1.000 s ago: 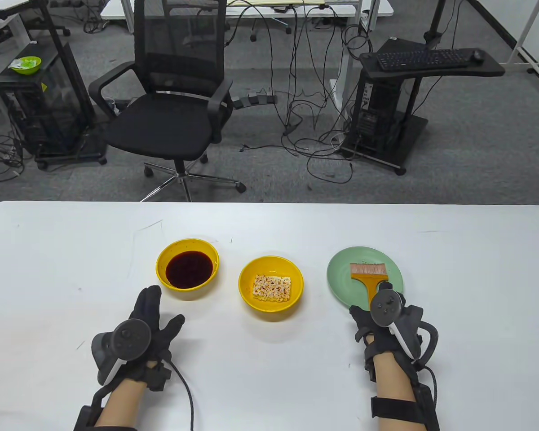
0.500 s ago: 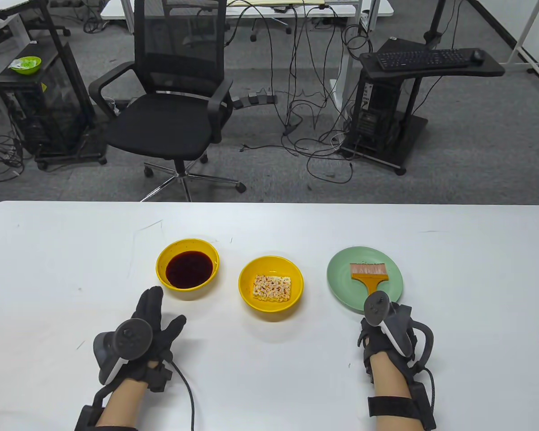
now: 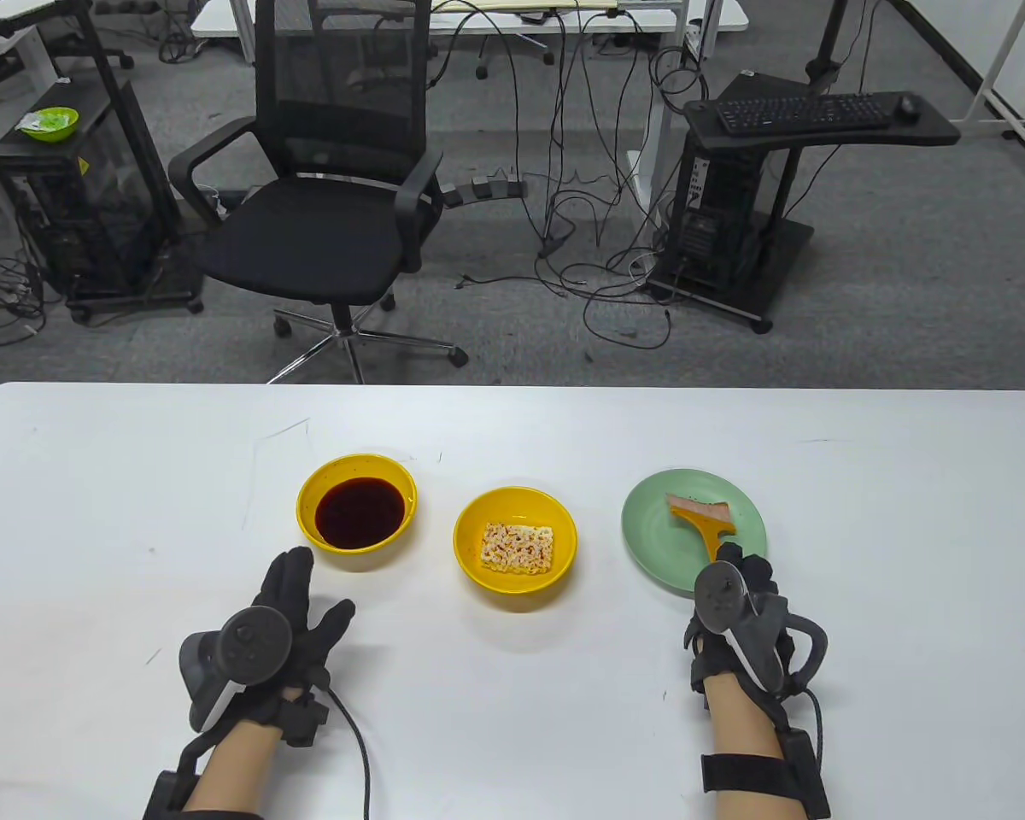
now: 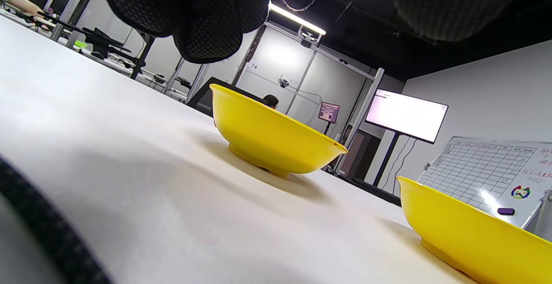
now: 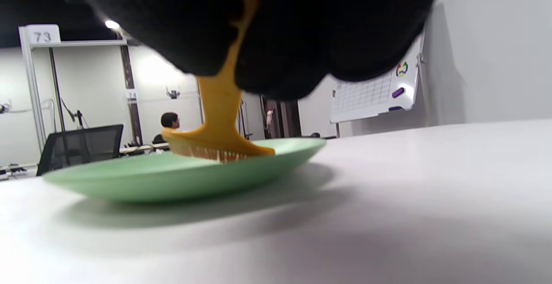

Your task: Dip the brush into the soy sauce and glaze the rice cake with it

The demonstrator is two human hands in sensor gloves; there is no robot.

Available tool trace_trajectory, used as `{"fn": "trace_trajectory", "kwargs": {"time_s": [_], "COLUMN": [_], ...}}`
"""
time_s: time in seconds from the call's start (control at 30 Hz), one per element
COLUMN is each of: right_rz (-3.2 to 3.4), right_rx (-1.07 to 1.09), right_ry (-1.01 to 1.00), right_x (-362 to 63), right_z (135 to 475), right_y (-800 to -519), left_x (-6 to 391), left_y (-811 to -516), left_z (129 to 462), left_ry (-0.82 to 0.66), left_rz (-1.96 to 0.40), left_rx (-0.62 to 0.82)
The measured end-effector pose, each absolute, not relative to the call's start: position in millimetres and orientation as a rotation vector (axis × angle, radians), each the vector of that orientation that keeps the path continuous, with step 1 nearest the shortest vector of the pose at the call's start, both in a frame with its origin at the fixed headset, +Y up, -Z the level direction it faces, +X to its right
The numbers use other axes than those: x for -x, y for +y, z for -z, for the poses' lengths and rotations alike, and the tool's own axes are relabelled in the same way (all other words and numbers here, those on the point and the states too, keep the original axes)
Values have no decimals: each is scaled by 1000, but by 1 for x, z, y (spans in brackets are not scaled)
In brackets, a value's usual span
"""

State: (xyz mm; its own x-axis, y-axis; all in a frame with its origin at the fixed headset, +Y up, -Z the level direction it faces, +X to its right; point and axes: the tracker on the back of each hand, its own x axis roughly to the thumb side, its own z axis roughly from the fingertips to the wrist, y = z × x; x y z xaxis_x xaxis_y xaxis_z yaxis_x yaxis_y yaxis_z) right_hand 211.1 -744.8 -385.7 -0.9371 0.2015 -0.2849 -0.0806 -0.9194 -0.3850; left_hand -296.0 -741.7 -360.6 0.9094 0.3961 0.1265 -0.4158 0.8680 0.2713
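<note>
The right hand (image 3: 739,589) grips the brush (image 3: 705,518) by its stiff orange handle, bristles tilted on the green plate (image 3: 649,534). The left hand (image 3: 286,611) rests spread on the counter (image 3: 512,700), holding nothing. The brush looks light, its bristles soft; keep the hold low on the handle.

Two yellow bowls (image 3: 356,502), green plate (image 3: 649,530), orange brush (image 3: 705,518), black gloves (image 3: 295,598)

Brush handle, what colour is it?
Orange, on the brush that the right hand grips; the table view shows it best.

bowls (image 4: 276,141): glossy plastic | table (image 3: 863,598): smooth matt | plate (image 5: 181,180): satin
</note>
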Motion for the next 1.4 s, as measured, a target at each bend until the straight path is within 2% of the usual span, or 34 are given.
{"fn": "trace_trajectory", "kwargs": {"time_s": [0.17, 0.33, 0.5, 0.63, 0.9, 0.97, 1.13, 1.27, 1.4], "right_rz": [-2845, -2736, -2528, -2401, -2236, -2233, -2187, -2151, -2119], "right_rx": [442, 319, 169, 96, 6, -10, -44, -69, -83], "right_ry": [-694, -828, -792, -701, -442, -418, -353, -323, -310], "right_x": [-209, -192, -168, -155, -127, -123, -115, -110, -109], "right_z": [378, 366, 356, 354, 361, 361, 360, 359, 358], "right_y": [-725, -689, -667, -667, -685, -687, -690, -691, -690], "left_x": [295, 292, 280, 251, 150, 127, 81, 56, 49], "left_y": [-742, -741, -727, -705, -669, -666, -661, -663, -667], "left_z": [361, 360, 358, 354, 363, 368, 376, 381, 383], "left_ry": [-70, -80, -145, -273, -490, -531, -601, -620, -617], "left_rz": [-423, -429, -472, -508, -293, -251, -116, 0, 82], "left_rx": [-299, -311, -350, -463, -436, -396, -410, -448, -512]}}
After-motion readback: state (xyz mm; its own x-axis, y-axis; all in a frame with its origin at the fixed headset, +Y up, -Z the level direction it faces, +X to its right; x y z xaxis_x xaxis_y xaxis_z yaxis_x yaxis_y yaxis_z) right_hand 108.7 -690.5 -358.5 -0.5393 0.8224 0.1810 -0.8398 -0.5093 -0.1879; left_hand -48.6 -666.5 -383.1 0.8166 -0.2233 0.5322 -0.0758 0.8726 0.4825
